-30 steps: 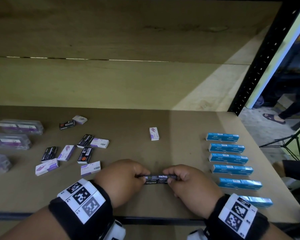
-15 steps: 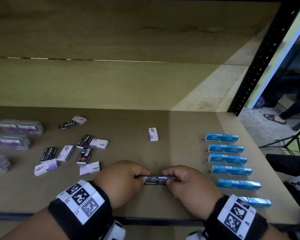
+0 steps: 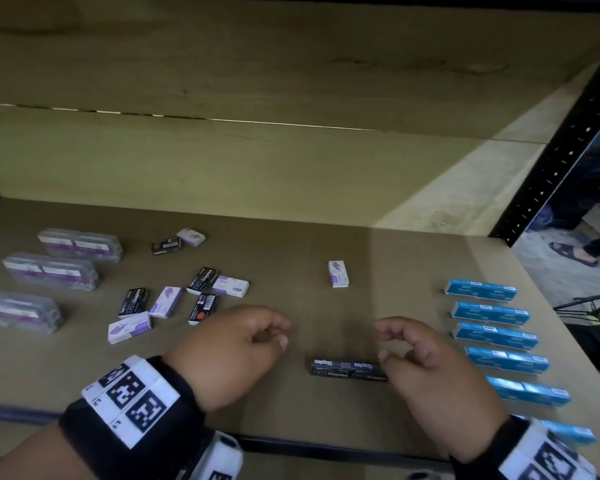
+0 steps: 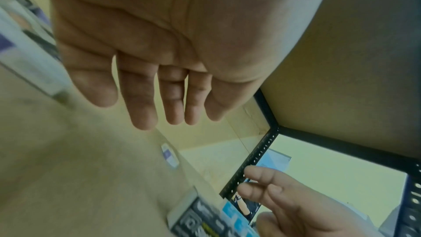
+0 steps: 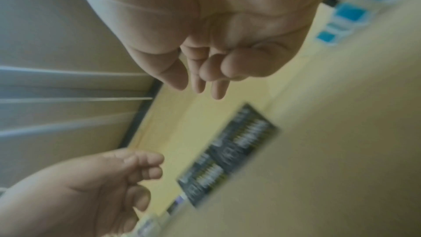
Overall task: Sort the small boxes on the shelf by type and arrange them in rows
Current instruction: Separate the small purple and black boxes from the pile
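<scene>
A: Brown board shelf [image 3: 326, 237], low light, black perforated upright [image 3: 548, 174] at the far right corner. Where do the hands stand?

B: Both empty. Left hand [image 3: 229, 351] hovers with fingers loosely curled, gripping nothing; the left wrist view shows its fingers hanging nearly straight. Right hand [image 3: 426, 368] also relaxed and holding nothing, fingertips just above the right end of the black Staples row [image 3: 343, 368]. Cannot tell if a fingertip touches it.

A: That row?

B: Two black Staples boxes set end to end near the shelf's front edge, lying flat between the two hands, nearer the right one.

A: Step in hand?

B: Judged: black type begun, row of two placed and let go. Blue boxes [image 3: 492, 313] already lie in a column to the right of the black row. Clear cases [image 3: 49, 275] lie stacked back to front, well to its left.

A: Next?

B: Loose pile [image 3: 174, 299], left and behind the black row: black Staples boxes mixed with purple-and-white boxes, some touching. One lone purple-and-white box [image 3: 338, 274] lies behind the row. Likely the left hand picks another black box from the pile; it needs a clean pinch so neighbours stay put, then alignment against the row.
</scene>
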